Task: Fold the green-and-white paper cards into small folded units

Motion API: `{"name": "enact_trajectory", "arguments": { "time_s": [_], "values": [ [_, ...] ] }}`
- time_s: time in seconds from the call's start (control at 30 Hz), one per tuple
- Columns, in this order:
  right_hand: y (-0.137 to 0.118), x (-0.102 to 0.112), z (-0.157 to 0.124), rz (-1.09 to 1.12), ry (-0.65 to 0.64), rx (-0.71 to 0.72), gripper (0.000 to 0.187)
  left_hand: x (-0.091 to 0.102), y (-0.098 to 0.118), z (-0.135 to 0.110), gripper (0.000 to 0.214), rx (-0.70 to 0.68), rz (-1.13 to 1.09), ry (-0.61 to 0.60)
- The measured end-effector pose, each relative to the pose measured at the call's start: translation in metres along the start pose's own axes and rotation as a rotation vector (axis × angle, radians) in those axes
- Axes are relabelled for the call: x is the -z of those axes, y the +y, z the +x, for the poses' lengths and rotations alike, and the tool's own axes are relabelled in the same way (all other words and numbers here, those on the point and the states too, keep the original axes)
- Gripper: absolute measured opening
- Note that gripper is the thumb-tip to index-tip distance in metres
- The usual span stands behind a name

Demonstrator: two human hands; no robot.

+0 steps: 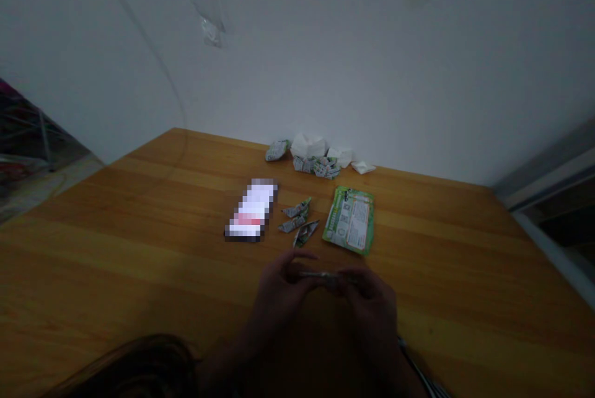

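Observation:
Both my hands are close together low over the wooden table (139,243). My left hand (281,289) and my right hand (369,305) pinch a small folded paper piece (318,274) between their fingertips. Just beyond the hands lie three small folded paper shapes (297,219). To their right lies a green printed paper sheet (351,219), flat on the table. A blurred-out rectangular object (252,209) lies left of the folded shapes.
A heap of white and printed folded paper pieces (316,156) sits at the table's far edge against the white wall. A window ledge (548,199) runs at the right. Dark hair (134,367) shows at the bottom left.

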State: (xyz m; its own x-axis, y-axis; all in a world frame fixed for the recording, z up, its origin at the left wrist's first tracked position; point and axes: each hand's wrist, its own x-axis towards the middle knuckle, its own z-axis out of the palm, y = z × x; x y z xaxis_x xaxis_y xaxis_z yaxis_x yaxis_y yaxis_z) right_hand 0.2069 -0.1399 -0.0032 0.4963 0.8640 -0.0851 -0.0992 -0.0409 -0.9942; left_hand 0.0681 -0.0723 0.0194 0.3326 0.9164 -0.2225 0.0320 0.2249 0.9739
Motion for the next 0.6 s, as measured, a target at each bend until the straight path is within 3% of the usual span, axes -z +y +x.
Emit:
{"name": "enact_trajectory", "arguments": {
  "time_s": [0.1, 0.2, 0.27, 0.37, 0.5, 0.53, 0.6],
  "values": [
    [0.001, 0.005, 0.003, -0.158, -0.065, 0.091, 0.016, 0.005, -0.002, 0.005, 0.036, -0.004, 0.115, -0.074],
    [0.001, 0.011, 0.006, -0.392, -0.15, 0.239, 0.019, 0.011, -0.001, 0.008, 0.018, -0.066, 0.311, -0.226],
    [0.0, 0.013, 0.008, -0.47, -0.216, 0.301, 0.021, 0.013, 0.0, 0.007, 0.018, -0.109, 0.439, -0.298],
    [0.0, 0.012, 0.008, -0.437, -0.238, 0.308, 0.024, 0.012, -0.003, 0.005, 0.023, -0.148, 0.569, -0.241],
    [0.006, 0.007, 0.006, -0.278, -0.144, 0.249, 0.029, 0.007, -0.017, 0.003, 0.018, -0.214, 0.572, 0.012],
    [0.008, 0.006, 0.005, -0.26, -0.137, 0.252, 0.031, 0.006, -0.021, 0.004, 0.019, -0.22, 0.548, 0.017],
    [0.013, 0.003, 0.006, -0.265, -0.136, 0.283, 0.033, 0.007, -0.026, 0.006, 0.026, -0.211, 0.521, -0.085]
  ]
}}
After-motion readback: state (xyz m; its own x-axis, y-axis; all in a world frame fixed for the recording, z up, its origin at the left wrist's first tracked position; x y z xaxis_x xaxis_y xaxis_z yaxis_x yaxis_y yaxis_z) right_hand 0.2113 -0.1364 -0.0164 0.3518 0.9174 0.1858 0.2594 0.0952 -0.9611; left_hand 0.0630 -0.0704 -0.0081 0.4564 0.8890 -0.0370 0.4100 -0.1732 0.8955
